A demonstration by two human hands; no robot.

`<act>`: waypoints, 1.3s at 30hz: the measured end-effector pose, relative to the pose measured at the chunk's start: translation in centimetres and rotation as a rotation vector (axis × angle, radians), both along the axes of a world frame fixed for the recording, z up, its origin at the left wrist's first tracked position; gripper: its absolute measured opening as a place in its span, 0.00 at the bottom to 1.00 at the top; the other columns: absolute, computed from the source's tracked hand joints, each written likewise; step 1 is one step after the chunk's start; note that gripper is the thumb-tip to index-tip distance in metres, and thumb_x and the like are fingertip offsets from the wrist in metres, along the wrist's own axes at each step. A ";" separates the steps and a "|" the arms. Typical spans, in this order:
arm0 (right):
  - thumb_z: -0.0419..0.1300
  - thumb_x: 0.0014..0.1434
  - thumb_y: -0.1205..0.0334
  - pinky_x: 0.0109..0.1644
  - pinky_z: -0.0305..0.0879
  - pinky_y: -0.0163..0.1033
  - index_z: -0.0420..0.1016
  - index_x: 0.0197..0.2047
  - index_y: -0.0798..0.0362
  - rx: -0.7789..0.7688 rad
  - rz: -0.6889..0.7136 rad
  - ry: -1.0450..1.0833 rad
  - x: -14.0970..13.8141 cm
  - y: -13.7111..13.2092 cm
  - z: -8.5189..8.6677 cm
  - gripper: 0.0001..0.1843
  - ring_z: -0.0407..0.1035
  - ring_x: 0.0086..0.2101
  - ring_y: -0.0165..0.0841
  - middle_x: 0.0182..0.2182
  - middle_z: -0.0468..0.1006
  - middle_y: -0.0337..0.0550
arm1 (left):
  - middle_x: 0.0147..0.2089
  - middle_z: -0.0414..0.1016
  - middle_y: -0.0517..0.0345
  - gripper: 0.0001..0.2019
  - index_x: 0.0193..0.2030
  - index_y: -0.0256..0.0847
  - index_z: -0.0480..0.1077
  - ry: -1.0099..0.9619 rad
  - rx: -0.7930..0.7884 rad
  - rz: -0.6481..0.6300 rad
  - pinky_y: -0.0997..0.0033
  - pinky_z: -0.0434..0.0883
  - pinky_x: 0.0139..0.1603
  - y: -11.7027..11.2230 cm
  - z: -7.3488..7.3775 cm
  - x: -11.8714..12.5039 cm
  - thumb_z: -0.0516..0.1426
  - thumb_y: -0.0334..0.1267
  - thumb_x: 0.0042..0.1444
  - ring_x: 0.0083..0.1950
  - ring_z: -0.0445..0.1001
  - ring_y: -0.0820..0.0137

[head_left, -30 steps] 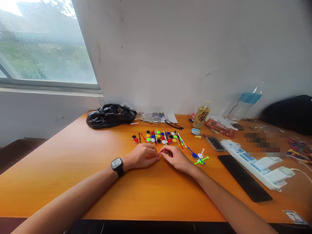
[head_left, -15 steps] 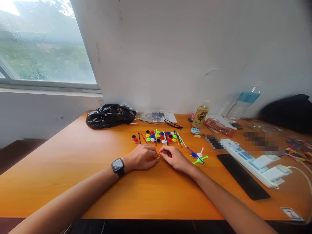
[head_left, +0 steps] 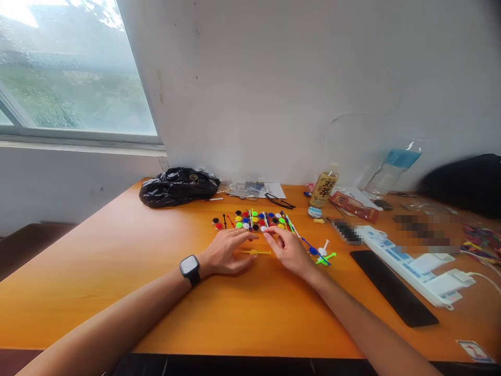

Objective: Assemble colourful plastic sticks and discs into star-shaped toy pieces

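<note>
My left hand (head_left: 228, 251) lies on the orange table (head_left: 117, 271) with its fingers stretched out, a smartwatch (head_left: 189, 267) on the wrist. My right hand (head_left: 287, 249) is beside it, fingers spread and reaching toward a cluster of small coloured discs and thin sticks (head_left: 256, 220). Between the two hands a yellow stick with a disc on it (head_left: 255, 253) rests on the table, free of both hands. Blue, white and green stick-and-disc pieces (head_left: 321, 254) lie just right of my right hand.
A black plastic bag (head_left: 178, 185) sits at the back left. A drink bottle (head_left: 323, 189), snack wrapper (head_left: 354, 205), glasses (head_left: 278, 200), white power strip (head_left: 415, 265) and black phone (head_left: 393, 286) occupy the right side. A window is at the left.
Both hands had been pinched together on the yellow piece. Now they have opened and let it go onto the table, and the right hand has moved forward toward the discs.
</note>
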State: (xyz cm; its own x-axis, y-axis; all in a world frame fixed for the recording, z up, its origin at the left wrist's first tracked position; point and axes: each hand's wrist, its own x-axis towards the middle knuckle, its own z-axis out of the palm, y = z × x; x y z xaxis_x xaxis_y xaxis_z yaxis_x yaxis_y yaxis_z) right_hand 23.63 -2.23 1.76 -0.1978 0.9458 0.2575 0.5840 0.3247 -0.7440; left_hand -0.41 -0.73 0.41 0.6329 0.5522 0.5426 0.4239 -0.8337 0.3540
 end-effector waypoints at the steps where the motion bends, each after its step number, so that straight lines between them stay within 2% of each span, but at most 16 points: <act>1: 0.57 0.68 0.40 0.26 0.52 0.38 0.81 0.49 0.51 -0.048 0.013 0.039 0.0 -0.1 0.2 0.24 0.54 0.21 0.31 0.23 0.71 0.38 | 0.53 0.80 0.50 0.19 0.60 0.45 0.70 -0.033 -0.004 0.026 0.62 0.74 0.49 0.0 0.1 -0.1 0.60 0.47 0.66 0.51 0.80 0.60; 3: 0.55 0.68 0.36 0.24 0.46 0.37 0.80 0.46 0.51 -0.185 0.070 0.170 -0.1 -0.1 0.5 0.27 0.49 0.19 0.30 0.17 0.60 0.32 | 0.54 0.80 0.50 0.16 0.62 0.45 0.69 -0.106 0.003 0.092 0.62 0.74 0.52 0.2 0.1 -0.3 0.57 0.44 0.70 0.52 0.79 0.62; 5: 0.53 0.68 0.34 0.22 0.41 0.37 0.78 0.43 0.51 -0.291 0.116 0.307 0.0 0.1 0.4 0.28 0.45 0.18 0.29 0.16 0.51 0.29 | 0.51 0.80 0.51 0.14 0.61 0.45 0.69 -0.158 0.020 0.165 0.63 0.73 0.52 0.5 0.1 -0.5 0.55 0.41 0.72 0.50 0.78 0.63; 8: 0.54 0.68 0.33 0.23 0.38 0.37 0.76 0.42 0.51 -0.262 0.111 0.371 0.3 0.7 0.0 0.28 0.43 0.18 0.28 0.17 0.48 0.28 | 0.46 0.79 0.53 0.11 0.58 0.44 0.70 -0.181 0.016 0.217 0.65 0.73 0.49 0.7 0.1 -0.6 0.53 0.40 0.73 0.46 0.77 0.65; 11: 0.55 0.67 0.32 0.23 0.41 0.38 0.76 0.40 0.51 -0.194 0.086 0.283 0.4 0.8 -0.3 0.29 0.45 0.19 0.28 0.18 0.51 0.30 | 0.45 0.79 0.54 0.11 0.57 0.45 0.71 -0.179 -0.015 0.224 0.66 0.73 0.47 0.8 0.1 -0.4 0.52 0.41 0.74 0.46 0.77 0.66; 15: 0.53 0.70 0.36 0.28 0.53 0.39 0.75 0.39 0.51 -0.058 0.090 0.136 -0.1 0.1 -0.2 0.26 0.57 0.24 0.32 0.22 0.64 0.36 | 0.46 0.79 0.52 0.11 0.55 0.44 0.72 -0.187 -0.006 0.236 0.65 0.72 0.48 0.8 0.3 -0.1 0.52 0.42 0.74 0.46 0.77 0.65; 19: 0.52 0.73 0.41 0.31 0.56 0.39 0.75 0.40 0.50 0.062 0.122 0.011 -0.1 -0.2 -0.2 0.22 0.60 0.27 0.33 0.26 0.69 0.38 | 0.48 0.79 0.51 0.10 0.53 0.43 0.72 -0.195 0.034 0.283 0.62 0.71 0.52 1.4 0.8 -0.8 0.52 0.42 0.74 0.49 0.75 0.62; 23: 0.51 0.73 0.43 0.33 0.58 0.40 0.75 0.40 0.49 0.109 0.108 -0.028 0.5 0.2 -0.1 0.21 0.62 0.27 0.34 0.27 0.71 0.39 | 0.48 0.79 0.52 0.11 0.55 0.43 0.71 -0.284 0.070 0.439 0.62 0.70 0.52 3.4 1.1 -3.0 0.50 0.42 0.74 0.49 0.75 0.63; 25: 0.51 0.74 0.43 0.34 0.58 0.40 0.75 0.39 0.49 0.123 0.095 -0.048 0.9 0.6 -0.2 0.21 0.62 0.28 0.34 0.27 0.72 0.39 | 0.46 0.78 0.54 0.12 0.55 0.43 0.71 -0.314 0.041 0.554 0.64 0.70 0.47 4.5 0.9 -4.3 0.50 0.42 0.73 0.45 0.75 0.64; 27: 0.51 0.74 0.43 0.34 0.58 0.40 0.75 0.39 0.49 0.130 0.092 -0.073 1.2 0.8 -0.3 0.21 0.63 0.28 0.34 0.27 0.73 0.39 | 0.43 0.78 0.57 0.13 0.55 0.44 0.71 -0.240 -0.021 0.612 0.66 0.68 0.41 5.3 0.6 -5.2 0.53 0.45 0.71 0.40 0.74 0.66; 30: 0.51 0.74 0.45 0.34 0.58 0.39 0.76 0.41 0.48 0.142 0.098 -0.120 1.4 0.9 -0.5 0.20 0.64 0.28 0.34 0.28 0.73 0.39 | 0.42 0.78 0.60 0.15 0.53 0.46 0.72 -0.071 -0.096 0.614 0.67 0.66 0.37 5.9 0.1 -5.9 0.59 0.49 0.64 0.35 0.74 0.67; 32: 0.51 0.74 0.46 0.35 0.58 0.39 0.76 0.40 0.48 0.150 0.110 -0.150 1.4 0.8 -0.4 0.20 0.64 0.28 0.35 0.28 0.74 0.40 | 0.43 0.79 0.60 0.15 0.52 0.47 0.74 -0.011 -0.117 0.597 0.67 0.66 0.37 5.9 -0.1 -6.0 0.60 0.47 0.60 0.36 0.75 0.66; 35: 0.50 0.75 0.46 0.36 0.58 0.39 0.75 0.38 0.48 0.150 0.129 -0.178 1.3 0.7 -0.2 0.20 0.65 0.29 0.35 0.29 0.75 0.40 | 0.44 0.78 0.58 0.13 0.50 0.46 0.75 0.016 -0.131 0.570 0.67 0.67 0.38 5.9 -0.3 -5.9 0.59 0.42 0.58 0.38 0.76 0.65; 39: 0.51 0.75 0.49 0.38 0.60 0.39 0.74 0.37 0.48 0.140 0.155 -0.199 1.3 0.5 0.0 0.19 0.68 0.31 0.35 0.30 0.76 0.41 | 0.41 0.77 0.55 0.08 0.42 0.42 0.76 -0.009 -0.140 0.523 0.67 0.69 0.38 6.1 -0.4 -5.6 0.58 0.40 0.58 0.35 0.74 0.66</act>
